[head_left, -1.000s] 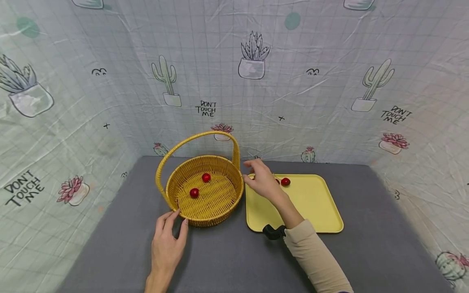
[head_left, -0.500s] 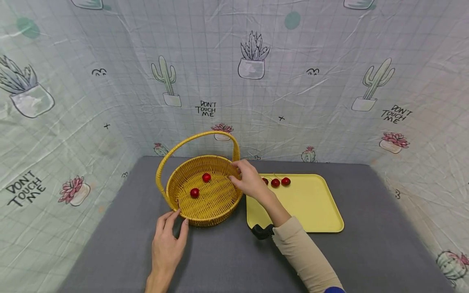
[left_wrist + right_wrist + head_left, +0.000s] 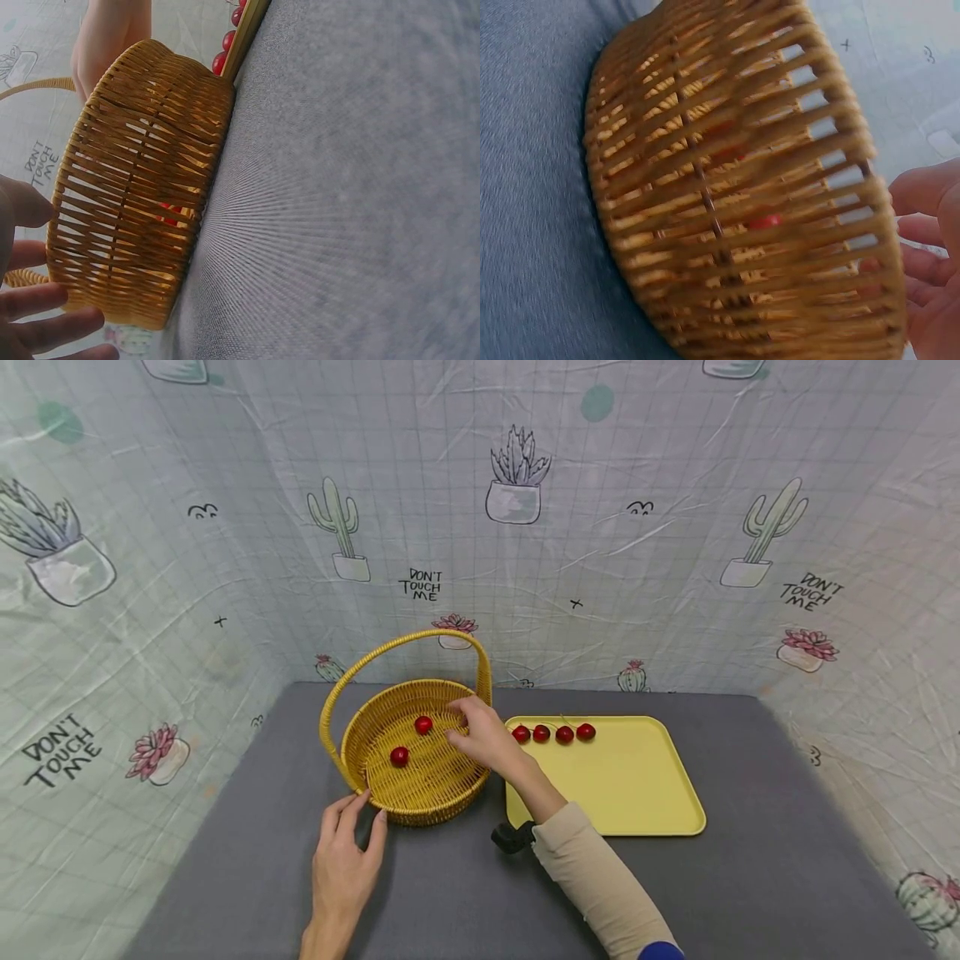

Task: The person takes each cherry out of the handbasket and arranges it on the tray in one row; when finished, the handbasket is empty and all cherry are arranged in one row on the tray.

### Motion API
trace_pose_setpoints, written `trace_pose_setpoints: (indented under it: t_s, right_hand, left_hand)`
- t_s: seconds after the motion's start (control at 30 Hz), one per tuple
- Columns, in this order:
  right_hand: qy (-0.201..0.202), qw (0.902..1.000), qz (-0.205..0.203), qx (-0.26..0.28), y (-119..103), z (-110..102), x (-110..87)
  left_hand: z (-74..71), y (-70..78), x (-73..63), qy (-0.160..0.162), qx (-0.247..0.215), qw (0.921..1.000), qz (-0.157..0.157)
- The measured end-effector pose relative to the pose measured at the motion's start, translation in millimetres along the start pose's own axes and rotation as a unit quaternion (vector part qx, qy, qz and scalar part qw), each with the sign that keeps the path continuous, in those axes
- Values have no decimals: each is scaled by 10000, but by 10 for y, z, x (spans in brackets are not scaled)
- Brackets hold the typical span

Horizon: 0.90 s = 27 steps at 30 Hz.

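Right hand in basket opening, left hand at rim

The right hand (image 3: 487,739) is positioned over the right rim of the yellow wicker basket (image 3: 431,815). Its fingers are bent and parted, with a visible gap between thumb and forefinger in the head view; nothing is seen in their hold. Contact between the fingertips and the basket's inside cannot be confirmed.

The left hand (image 3: 343,864) is at the near-left rim. Its fingers are extended and spread, thumb and forefinger meeting the rim without gripping it.

The basket stands upright, its arched handle (image 3: 483,677) raised. Two red cherries lie apart on its woven floor: the far cherry (image 3: 423,725), left of the right fingertips, and the near cherry (image 3: 400,757), closer to the left hand. Red also shows through the weave in both wrist views.

Just right of the basket lies a yellow tray (image 3: 615,785). Four cherries (image 3: 542,733) form a row along its far edge, beginning at the left corner; stems are visible on some.

The right arm wears a beige sleeve (image 3: 600,881), with a black device (image 3: 512,837) at the wrist. All items stand on a grey desk (image 3: 450,893), before a cactus-printed sheet (image 3: 645,560).
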State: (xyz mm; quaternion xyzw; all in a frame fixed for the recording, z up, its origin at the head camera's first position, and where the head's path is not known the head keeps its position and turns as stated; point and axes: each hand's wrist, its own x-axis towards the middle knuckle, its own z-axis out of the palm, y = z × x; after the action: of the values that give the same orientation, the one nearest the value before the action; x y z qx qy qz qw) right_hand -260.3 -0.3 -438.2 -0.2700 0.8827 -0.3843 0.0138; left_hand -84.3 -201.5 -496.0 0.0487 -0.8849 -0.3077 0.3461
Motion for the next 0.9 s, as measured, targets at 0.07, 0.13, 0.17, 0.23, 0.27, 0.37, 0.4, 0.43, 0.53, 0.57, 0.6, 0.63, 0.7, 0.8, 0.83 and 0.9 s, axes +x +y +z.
trace_pose_setpoints:
  t_s: [0.07, 0.13, 0.17, 0.23, 0.27, 0.37, 0.4, 0.43, 0.53, 0.57, 0.6, 0.63, 0.7, 0.8, 0.83, 0.9]
  right_hand:
    - [-49, 10000, -33, 5, -20, 45, 27]
    - [-120, 9999, -86, 7, -40, 89, 53]
    - [-156, 9998, -107, -16, -46, 112, 64]
    - [-236, 9996, -128, -11, -54, 158, 84]
    - [-276, 9995, -123, -8, -57, 180, 93]
    - [-371, 9993, -75, -57, -67, 234, 117]
    - [-388, 9992, -68, -81, -71, 250, 129]
    - [-401, 9991, -61, -128, -75, 263, 140]
    - [-408, 9987, -126, -278, -92, 305, 180]
    - [-412, 9985, -143, -320, -94, 325, 193]
    - [-424, 9984, -148, -347, -97, 345, 201]
    - [-448, 9981, -141, -406, -102, 365, 203]
    - [-521, 9975, -93, -476, -109, 415, 209]
    - [-697, 9960, 92, -558, -147, 490, 229]
    - [-749, 9953, 140, -591, -168, 515, 245]
    - [-833, 9943, 194, -636, -223, 563, 289]
  left_hand:
    - [1, -6, -3, 19, -8, 10000, 1]
    - [3, -12, -3, 39, -8, 10000, 8]
    - [3, -12, -2, 49, -11, 10000, 22]
    - [4, -13, 1, 63, -3, 10000, 50]
    - [4, -13, 2, 63, 4, 10000, 57]
    - [3, -12, 5, 52, 26, 10000, 69]
    - [1, -11, 6, 42, 41, 10000, 60]
    - [2, -9, 8, 36, 45, 10000, 52]
    - [6, -4, 14, 24, 58, 10000, 31]
    - [8, -2, 14, 27, 67, 10000, 28]
    - [9, 1, 12, 29, 77, 10000, 28]
    - [12, 3, 8, 28, 82, 10000, 42]
    - [17, 4, -2, -2, 103, 9999, 46]
    - [19, 5, -12, -25, 103, 9999, 46]
    - [18, 5, -12, -21, 100, 9999, 48]
    - [14, -3, -2, 18, 95, 9999, 48]
